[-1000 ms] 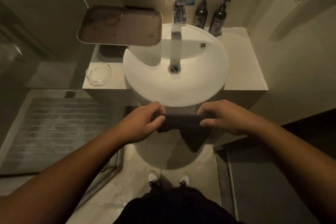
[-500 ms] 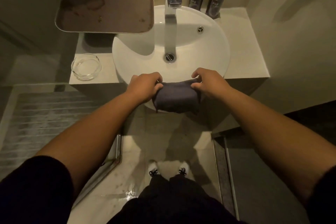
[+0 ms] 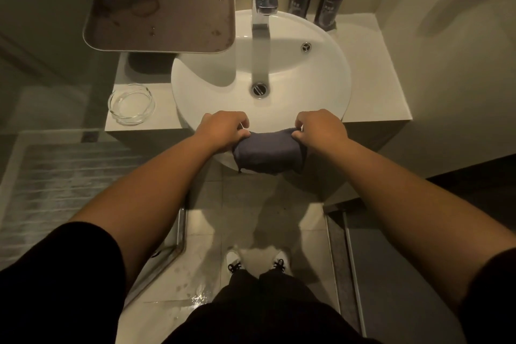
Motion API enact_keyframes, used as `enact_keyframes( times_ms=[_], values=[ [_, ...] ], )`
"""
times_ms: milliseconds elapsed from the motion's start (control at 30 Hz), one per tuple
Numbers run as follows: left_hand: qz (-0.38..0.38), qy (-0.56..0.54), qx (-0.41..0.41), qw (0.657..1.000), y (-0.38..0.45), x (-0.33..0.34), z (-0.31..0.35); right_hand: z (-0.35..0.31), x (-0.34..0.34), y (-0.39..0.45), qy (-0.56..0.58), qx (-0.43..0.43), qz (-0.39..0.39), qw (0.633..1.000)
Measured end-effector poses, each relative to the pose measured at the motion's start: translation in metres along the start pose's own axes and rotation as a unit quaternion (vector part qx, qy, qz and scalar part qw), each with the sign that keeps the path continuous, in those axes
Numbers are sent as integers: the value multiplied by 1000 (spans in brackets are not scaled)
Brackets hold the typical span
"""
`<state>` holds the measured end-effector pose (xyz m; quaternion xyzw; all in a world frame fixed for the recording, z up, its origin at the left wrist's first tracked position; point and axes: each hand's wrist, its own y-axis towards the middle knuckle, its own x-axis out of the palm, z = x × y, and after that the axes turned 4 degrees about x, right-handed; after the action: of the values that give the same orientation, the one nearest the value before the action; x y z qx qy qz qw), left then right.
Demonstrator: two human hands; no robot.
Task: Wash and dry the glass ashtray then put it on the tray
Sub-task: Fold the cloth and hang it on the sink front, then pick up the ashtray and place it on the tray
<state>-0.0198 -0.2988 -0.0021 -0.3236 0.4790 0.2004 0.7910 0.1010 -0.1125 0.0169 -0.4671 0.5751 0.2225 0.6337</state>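
The person wears a black top with short sleeves [image 3: 55, 274] that end above the elbow, leaving both forearms bare. Black trousers [image 3: 259, 307] cover the legs. On the feet are 2 white shoes [image 3: 233, 258] with black laces. No rings or watch show on either hand.

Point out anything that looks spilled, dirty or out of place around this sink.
The tray is marked with dried rings and spots. Water is splashed on the floor tiles near the shoes. The glass ashtray sits close to the counter's front left corner.
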Motion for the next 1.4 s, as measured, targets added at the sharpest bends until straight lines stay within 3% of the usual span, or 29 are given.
enact_keyframes(
  times_ms=[133,300,433,600,833,1000,1400],
  values=[
    [-25,74,-33,996,1,2,-2,2,0,1,-96,-7,21,995],
    [8,153,-53,987,-3,0,4,4,4,3,-118,17,4,993],
    [88,124,-49,987,-15,4,5,11,10,-9,-118,2,32,992],
    [133,74,-24,988,-44,7,-3,23,13,-29,-72,-35,93,992],
    [150,142,-58,977,-95,12,-5,-9,-9,-47,-20,-162,121,979],
    [162,126,-107,973,-120,8,-15,-47,-20,-45,2,-233,133,963],
    [205,95,-205,952,-163,10,-29,-89,-13,-30,-6,-344,72,936]
  ],
)
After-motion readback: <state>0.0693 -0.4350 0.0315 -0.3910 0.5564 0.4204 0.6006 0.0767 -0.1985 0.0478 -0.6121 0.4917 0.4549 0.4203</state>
